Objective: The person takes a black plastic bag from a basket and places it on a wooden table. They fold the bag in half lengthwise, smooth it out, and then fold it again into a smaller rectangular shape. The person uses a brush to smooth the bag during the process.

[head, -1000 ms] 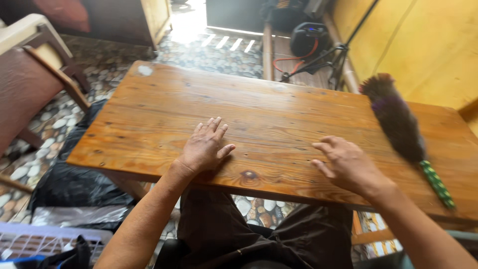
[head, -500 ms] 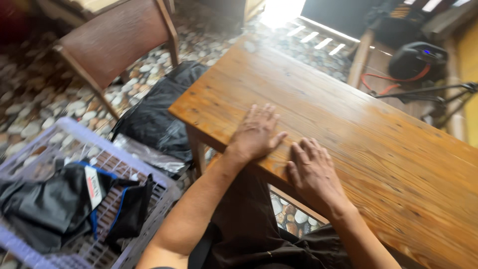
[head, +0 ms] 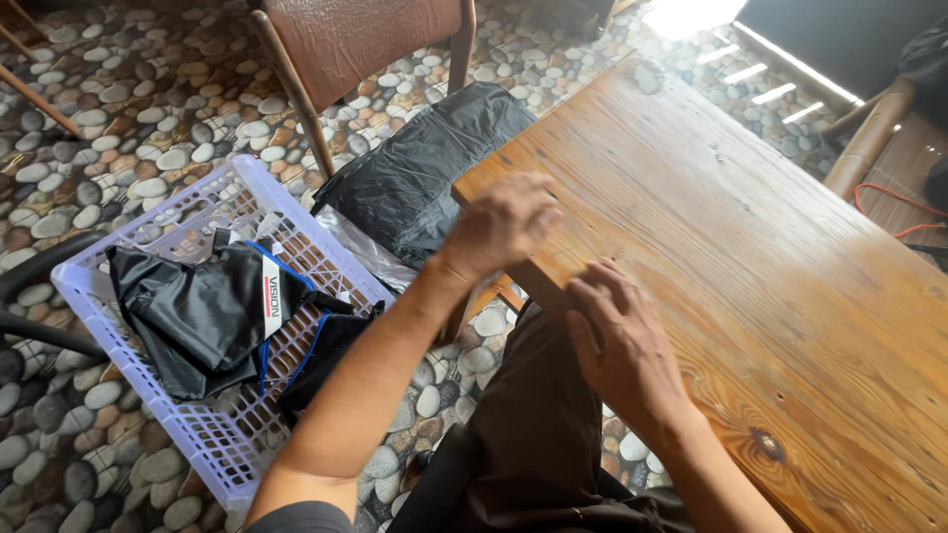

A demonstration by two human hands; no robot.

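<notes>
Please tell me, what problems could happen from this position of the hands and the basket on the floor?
The left hand is blurred near the corner of the brown wooden table, so it might bump the edge. The white plastic lattice basket with black garments sits on the uneven pebble floor close to the person's legs, so a foot may catch it. The right hand lies flat at the table's near edge.

— Where are the hands?

— The right hand [head: 617,336] lies flat at the near edge of the wooden table [head: 750,247]. The left hand [head: 504,222], blurred, is over the table's corner, fingers loosely curled, holding nothing.

— And on the pebble floor [head: 118,118]?

— A white plastic basket [head: 232,434] with black garments [head: 197,311], a black plastic bag [head: 420,168] beside it, and a brown chair [head: 365,39] beyond.
</notes>
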